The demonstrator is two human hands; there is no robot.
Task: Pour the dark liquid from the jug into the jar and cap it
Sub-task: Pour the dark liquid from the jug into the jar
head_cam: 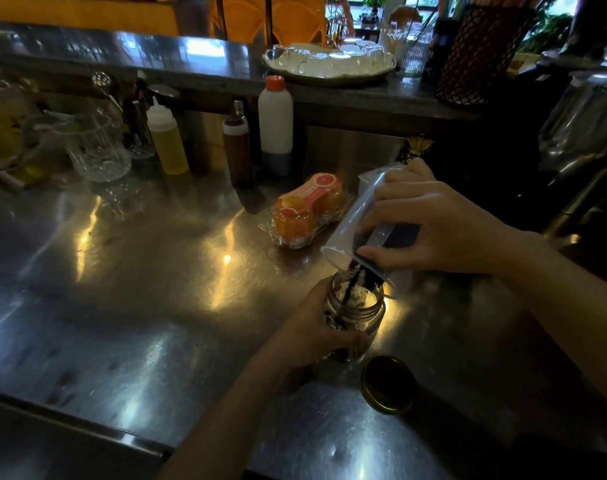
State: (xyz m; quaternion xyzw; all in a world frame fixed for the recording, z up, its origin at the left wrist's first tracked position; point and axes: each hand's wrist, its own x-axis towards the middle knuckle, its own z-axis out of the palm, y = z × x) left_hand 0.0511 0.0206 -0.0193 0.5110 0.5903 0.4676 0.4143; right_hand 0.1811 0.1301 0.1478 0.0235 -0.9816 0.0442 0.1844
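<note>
Café or drinks bar, behind-the-counter prep area: steel table (pixel 128 306), squeeze bottles (pixel 167 140) w/ syrups at upper left, tray of upturned glasses (pixel 329 62) on raised ledge at top centre, mesh straw holder (pixel 475 53) at upper right.

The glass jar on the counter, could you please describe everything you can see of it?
The jar is small, clear glass with a threaded neck, uncapped, standing upright on the steel counter. The left hand wraps its side. Dark liquid streams into its mouth from the tilted plastic jug above. Its gold-rimmed lid lies beside it.
</note>
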